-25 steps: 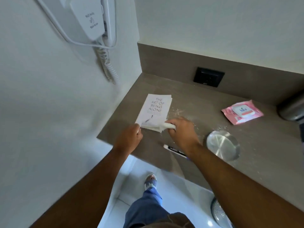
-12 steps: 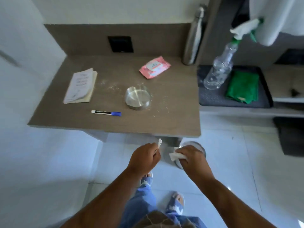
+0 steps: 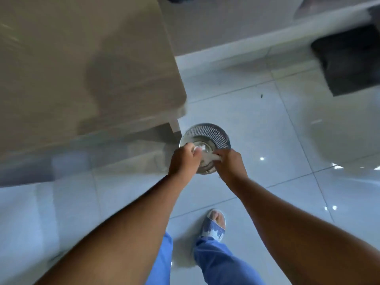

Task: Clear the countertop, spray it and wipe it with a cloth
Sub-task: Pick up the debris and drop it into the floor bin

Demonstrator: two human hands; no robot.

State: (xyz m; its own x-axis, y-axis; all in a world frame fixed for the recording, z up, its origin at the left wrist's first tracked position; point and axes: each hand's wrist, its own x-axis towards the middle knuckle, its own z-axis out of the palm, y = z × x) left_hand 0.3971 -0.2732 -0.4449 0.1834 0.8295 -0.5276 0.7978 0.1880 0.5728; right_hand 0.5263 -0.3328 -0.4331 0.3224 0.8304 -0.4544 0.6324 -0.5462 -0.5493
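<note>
Both my hands are held over a perforated metal waste bin [image 3: 218, 133] standing on the floor by the corner of the brown countertop [image 3: 82, 68]. My left hand [image 3: 184, 160] is closed around a small white scrap. My right hand [image 3: 229, 164] pinches a crumpled white paper [image 3: 207, 158] just above the bin's opening. The view is blurred. The countertop's surface fills the upper left, and nothing on it can be made out.
Glossy pale floor tiles [image 3: 267, 124] surround the bin. A dark mat [image 3: 349, 58] lies at the upper right beside a low white ledge. My foot in a blue and white sandal [image 3: 213, 225] stands below the bin.
The view has swung down from the countertop to the floor. Both hands, still holding the white paper scraps, have moved from beside the counter edge to right above the bin.
</note>
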